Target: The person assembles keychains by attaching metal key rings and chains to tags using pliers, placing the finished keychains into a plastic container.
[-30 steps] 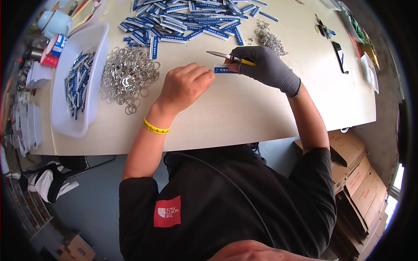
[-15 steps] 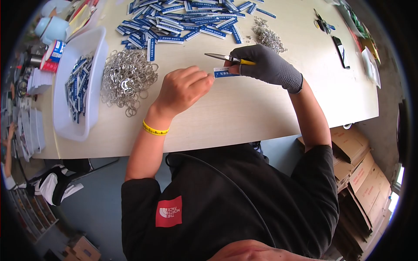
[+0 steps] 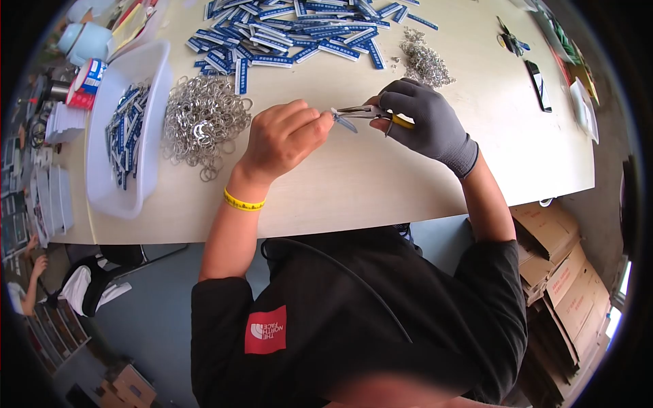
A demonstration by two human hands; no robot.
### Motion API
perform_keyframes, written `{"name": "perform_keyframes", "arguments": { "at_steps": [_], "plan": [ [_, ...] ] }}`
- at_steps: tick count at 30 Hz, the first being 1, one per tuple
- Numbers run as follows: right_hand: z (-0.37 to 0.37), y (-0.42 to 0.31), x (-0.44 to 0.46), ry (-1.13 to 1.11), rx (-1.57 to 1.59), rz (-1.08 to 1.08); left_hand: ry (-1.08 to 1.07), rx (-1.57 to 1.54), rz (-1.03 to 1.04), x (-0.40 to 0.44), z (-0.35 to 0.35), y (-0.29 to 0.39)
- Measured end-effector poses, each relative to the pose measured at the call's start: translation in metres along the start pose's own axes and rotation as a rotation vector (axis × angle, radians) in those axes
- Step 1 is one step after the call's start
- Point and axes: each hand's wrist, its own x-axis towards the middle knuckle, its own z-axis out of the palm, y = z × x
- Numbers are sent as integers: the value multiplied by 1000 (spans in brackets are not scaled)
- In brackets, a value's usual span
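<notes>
My bare left hand (image 3: 287,137) is closed, its fingertips pinching one end of a small blue-and-white tag (image 3: 346,123). My right hand (image 3: 432,121), in a grey glove, grips long-nose pliers (image 3: 359,111) with yellow handles. The pliers' jaws point left and reach the tag's end at my left fingertips. Whether they clamp anything there is too small to tell. Left of my left hand lies a heap of metal split rings (image 3: 204,126). A pile of small metal links (image 3: 425,60) lies beyond my right hand.
Many blue-and-white tags (image 3: 292,34) are heaped at the back of the table (image 3: 381,183). A white plastic bin (image 3: 151,129) with more tags stands at left. A phone (image 3: 538,86) and scissors (image 3: 510,39) lie at right. Cardboard boxes (image 3: 568,272) lean below the right edge.
The pliers have swung round, and their jaws now meet the tag at my left fingertips. My right hand has let go of the tag, which has turned edge-on. My left hand has barely moved.
</notes>
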Motion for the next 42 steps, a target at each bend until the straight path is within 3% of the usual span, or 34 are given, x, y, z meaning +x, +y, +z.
{"name": "perform_keyframes", "arguments": {
  "at_steps": [7,13,22,42],
  "plan": [
    [5,-2,-4,54,-179,-48,-17,-11,-17,0,1,0],
    [13,-16,-7,178,-325,19,50,-238,-383,10,-3,15],
    [22,-28,-6,217,-452,26,174,-137,-282,2,7,11],
    [9,-38,-12,67,-660,23,95,153,-36,2,2,12]
  ]
}}
